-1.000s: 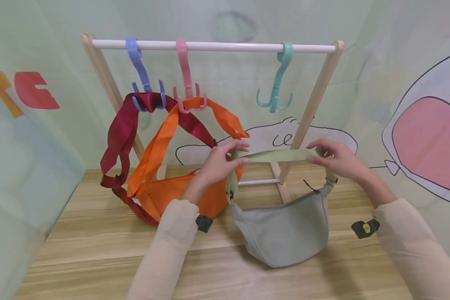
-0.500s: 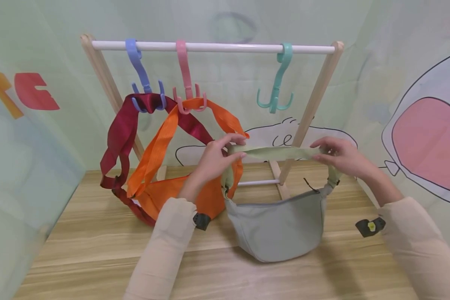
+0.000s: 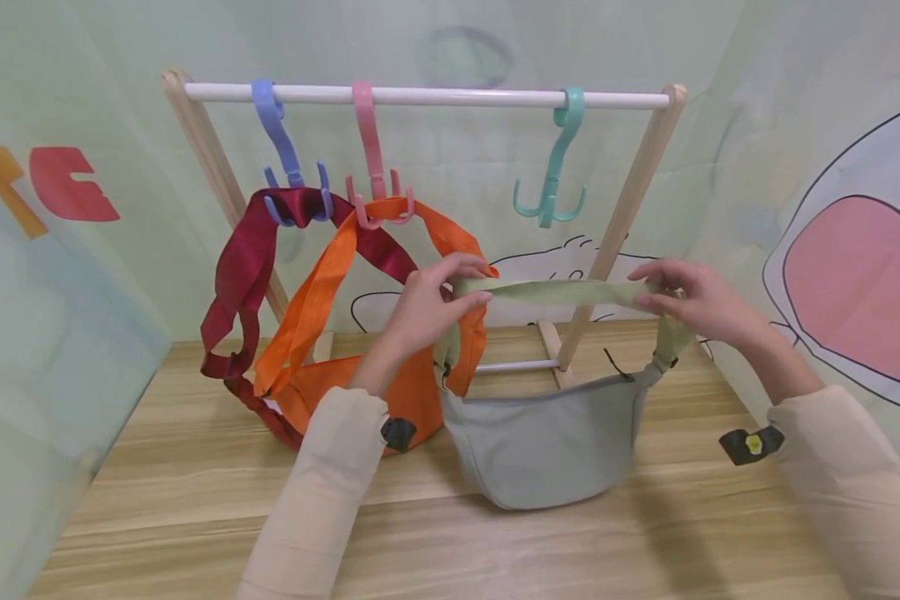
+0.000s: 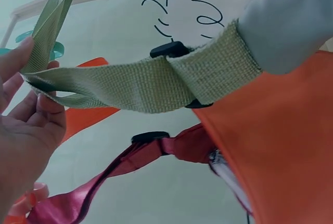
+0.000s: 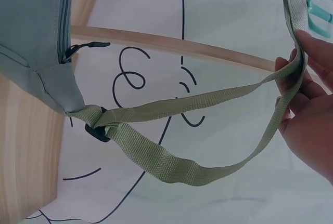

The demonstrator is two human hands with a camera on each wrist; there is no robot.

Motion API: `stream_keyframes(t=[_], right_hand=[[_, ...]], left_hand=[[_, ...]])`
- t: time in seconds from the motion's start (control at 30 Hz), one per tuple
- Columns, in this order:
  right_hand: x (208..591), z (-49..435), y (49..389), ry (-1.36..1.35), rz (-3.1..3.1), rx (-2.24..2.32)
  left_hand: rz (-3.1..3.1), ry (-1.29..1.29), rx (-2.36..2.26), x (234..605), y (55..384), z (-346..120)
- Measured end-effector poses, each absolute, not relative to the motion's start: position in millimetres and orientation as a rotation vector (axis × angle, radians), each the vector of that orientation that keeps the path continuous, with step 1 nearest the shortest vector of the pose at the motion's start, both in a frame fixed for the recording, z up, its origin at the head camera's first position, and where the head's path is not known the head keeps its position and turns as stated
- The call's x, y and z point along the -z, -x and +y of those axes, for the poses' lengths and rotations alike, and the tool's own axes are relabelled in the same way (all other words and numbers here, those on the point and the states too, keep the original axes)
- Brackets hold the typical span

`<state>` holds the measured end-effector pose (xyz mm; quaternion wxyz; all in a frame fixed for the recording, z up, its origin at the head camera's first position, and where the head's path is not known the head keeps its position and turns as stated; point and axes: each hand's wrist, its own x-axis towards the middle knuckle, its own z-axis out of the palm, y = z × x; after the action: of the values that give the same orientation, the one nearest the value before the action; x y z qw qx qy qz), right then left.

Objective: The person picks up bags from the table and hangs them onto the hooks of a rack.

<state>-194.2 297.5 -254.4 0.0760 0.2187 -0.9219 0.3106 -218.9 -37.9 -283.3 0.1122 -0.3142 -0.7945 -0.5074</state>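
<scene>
A grey bag hangs by its pale green strap, which both my hands hold up. Between thumb and fingers, my left hand pinches the strap's left part, in front of the orange strap. My right hand pinches it at the right, so the stretch between them runs nearly level. A black buckle shows on the strap in the left wrist view. In the right wrist view the strap loops from another buckle up to my fingers. The teal hook hangs above and behind the strap.
A rack with a white rail and wooden legs stands behind. An orange bag hangs from the pink hook. A dark red strap hangs on the blue hook. Below is a wooden table.
Both hands have risen a little and moved slightly apart. The grey bag has come up and left with the strap. The hooks and the other bags look unmoved.
</scene>
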Motion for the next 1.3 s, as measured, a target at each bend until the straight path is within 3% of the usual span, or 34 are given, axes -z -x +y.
stream_keyframes(t=[0.6, 1.3], right_hand=[[239, 303, 192, -0.856, -2.659, -0.952], [230, 298, 190, -0.647, -2.757, -0.929]], left_hand=[[-2.425, 0.935, 1.379, 266, 220, -45], [-2.532, 0.945, 1.254, 258, 221, -47]])
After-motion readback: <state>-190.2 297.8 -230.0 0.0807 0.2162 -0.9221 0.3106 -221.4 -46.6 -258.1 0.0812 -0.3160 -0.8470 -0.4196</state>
